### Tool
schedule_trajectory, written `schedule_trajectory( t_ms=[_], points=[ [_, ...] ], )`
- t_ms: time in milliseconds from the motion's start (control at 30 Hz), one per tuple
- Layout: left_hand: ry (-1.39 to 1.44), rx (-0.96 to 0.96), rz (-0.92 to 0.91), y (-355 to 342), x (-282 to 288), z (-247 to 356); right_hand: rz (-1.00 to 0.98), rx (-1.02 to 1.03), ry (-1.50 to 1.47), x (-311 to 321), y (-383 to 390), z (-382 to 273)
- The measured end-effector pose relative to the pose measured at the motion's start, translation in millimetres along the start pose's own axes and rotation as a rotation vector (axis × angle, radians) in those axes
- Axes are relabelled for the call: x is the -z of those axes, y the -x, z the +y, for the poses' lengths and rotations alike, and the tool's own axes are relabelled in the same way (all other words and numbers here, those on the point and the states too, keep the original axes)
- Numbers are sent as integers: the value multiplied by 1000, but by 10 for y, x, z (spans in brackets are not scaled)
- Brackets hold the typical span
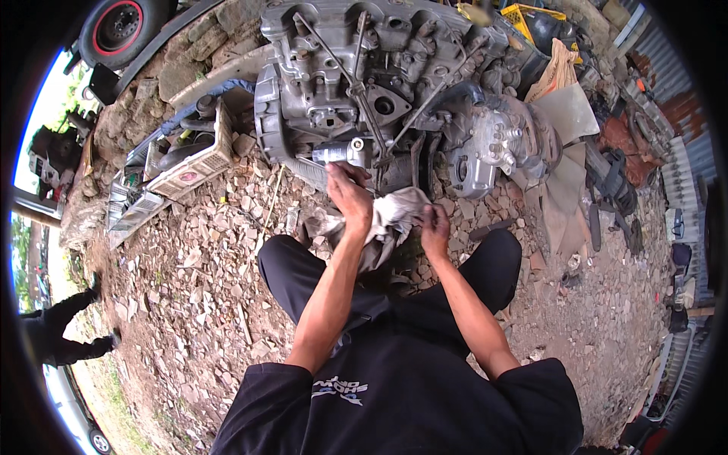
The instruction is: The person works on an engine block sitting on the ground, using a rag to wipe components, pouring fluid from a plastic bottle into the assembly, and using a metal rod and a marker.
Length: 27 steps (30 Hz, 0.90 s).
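Note:
A large grey engine block (pixel 379 83) lies on the rubble in front of me. Along its near side is a silver cylindrical metal part (pixel 341 152) with a round hole in its end. My left hand (pixel 350 193) is at this part's near edge, with fingers curled against it; their far side is hidden. Between my knees hangs a crumpled, stained whitish rag (pixel 398 211). My right hand (pixel 434 227) grips the rag's right edge with bent fingers. Whether the rag also touches my left hand, I cannot tell.
Right of the block sits a round metal housing (pixel 493 152). Plastic crates (pixel 193 163) with parts stand at the left, below a stone wall (pixel 182 72) and a wheel (pixel 117 26). Cardboard (pixel 569 114) and scrap lie right. Another person's legs (pixel 68 326) show far left.

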State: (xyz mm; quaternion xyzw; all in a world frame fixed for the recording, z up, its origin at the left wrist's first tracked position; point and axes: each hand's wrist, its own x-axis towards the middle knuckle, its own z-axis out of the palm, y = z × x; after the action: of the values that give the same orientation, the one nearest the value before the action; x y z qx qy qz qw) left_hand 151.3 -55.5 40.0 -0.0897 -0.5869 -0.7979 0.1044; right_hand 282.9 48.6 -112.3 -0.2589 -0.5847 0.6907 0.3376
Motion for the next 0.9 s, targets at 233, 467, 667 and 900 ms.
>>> schedule_trajectory(
  t_ms=[233, 467, 667, 900],
  points=[
    [-103, 158, -65, -462, 146, -47, 243, 3, -242, 16, -480, -710],
    [-272, -54, -120, -446, -132, -54, -4, 407, -210, -522, -1087, -1194],
    [-381, -196, -159, -378, -93, -218, 167, 296, -107, -571, -1136, -1115],
    [-332, -395, -469, -118, -129, 223, 203, 533, 67, -335, -924, -1853]
  ],
)
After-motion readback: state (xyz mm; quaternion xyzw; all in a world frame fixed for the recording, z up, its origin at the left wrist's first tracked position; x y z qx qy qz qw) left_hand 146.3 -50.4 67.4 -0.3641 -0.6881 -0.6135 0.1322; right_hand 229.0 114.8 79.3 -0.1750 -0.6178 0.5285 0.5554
